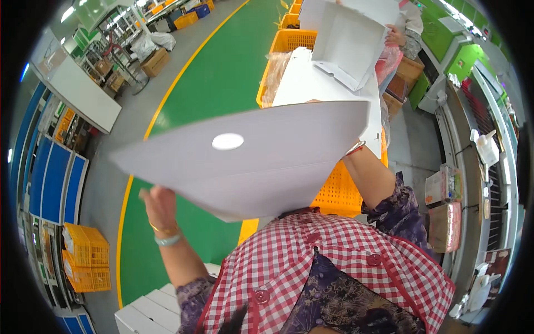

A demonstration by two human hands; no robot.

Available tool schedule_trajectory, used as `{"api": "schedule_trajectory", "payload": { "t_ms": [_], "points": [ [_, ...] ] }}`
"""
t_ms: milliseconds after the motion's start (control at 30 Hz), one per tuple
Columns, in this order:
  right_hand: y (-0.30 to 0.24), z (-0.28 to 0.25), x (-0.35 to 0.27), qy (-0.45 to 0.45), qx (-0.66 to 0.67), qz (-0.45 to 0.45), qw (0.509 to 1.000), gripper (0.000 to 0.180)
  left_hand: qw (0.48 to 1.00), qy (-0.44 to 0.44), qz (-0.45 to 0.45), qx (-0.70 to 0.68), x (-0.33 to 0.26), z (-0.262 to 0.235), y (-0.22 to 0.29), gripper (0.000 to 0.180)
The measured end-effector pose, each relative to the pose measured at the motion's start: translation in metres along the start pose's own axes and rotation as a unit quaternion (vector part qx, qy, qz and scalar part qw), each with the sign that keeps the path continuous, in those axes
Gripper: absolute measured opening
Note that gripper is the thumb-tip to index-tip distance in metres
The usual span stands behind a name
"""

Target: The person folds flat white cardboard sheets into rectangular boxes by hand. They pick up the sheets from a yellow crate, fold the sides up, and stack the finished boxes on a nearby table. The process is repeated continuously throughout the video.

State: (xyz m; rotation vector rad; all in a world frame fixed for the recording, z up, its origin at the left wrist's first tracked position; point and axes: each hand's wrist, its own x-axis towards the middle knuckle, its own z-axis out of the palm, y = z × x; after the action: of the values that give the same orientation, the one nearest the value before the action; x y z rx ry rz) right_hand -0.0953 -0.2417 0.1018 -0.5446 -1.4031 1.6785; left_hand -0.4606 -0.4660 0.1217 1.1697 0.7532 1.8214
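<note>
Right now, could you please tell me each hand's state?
Left hand: blurred, by the lower edge of the grey board; grip cannot be told.
Right hand: mostly hidden behind the board; grip cannot be told.

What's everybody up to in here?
A person in a red checked apron has a large pale cardboard piece with a white oval on it. The left hand is at its lower left edge; the right forearm reaches behind, that hand's grip hidden. Beyond, by the white table, another person's hand is at a white box.
</note>
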Motion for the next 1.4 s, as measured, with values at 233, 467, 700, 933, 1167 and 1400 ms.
{"api": "schedule_trajectory", "payload": {
  "t_ms": [233, 467, 700, 933, 1167, 1400],
  "points": [
    [-0.014, 0.032, -0.038, 0.013, -0.122, -0.15, 0.981, 0.031, 0.956, 0.197, 0.036, 0.216, -0.044, 0.02, -0.028, 0.037],
    [-0.027, 0.023, -0.112, 0.025, -0.07, -0.131, 0.989, 0.085, 0.949, 0.221, 0.02, 0.223, -0.028, 0.099, -0.017, 0.043],
    [-0.041, 0.036, -0.097, 0.09, -0.11, -0.097, 0.985, 0.09, 0.97, 0.11, -0.115, 0.183, -0.01, 0.094, 0.006, 0.071],
    [-0.072, 0.03, -0.089, -0.032, -0.157, 0.041, 0.986, 0.081, 0.903, -0.11, -0.182, 0.373, 0.016, 0.053, 0.04, 0.076],
    [-0.084, 0.036, -0.088, -0.128, -0.313, 0.001, 0.941, 0.074, 0.655, -0.28, 0.016, 0.702, 0.037, 0.105, 0.025, 0.062],
    [-0.091, 0.031, -0.099, -0.202, -0.4, 0.053, 0.892, 0.048, 0.653, -0.326, -0.322, 0.603, 0.024, 0.098, 0.034, 0.048]
  ]
}}
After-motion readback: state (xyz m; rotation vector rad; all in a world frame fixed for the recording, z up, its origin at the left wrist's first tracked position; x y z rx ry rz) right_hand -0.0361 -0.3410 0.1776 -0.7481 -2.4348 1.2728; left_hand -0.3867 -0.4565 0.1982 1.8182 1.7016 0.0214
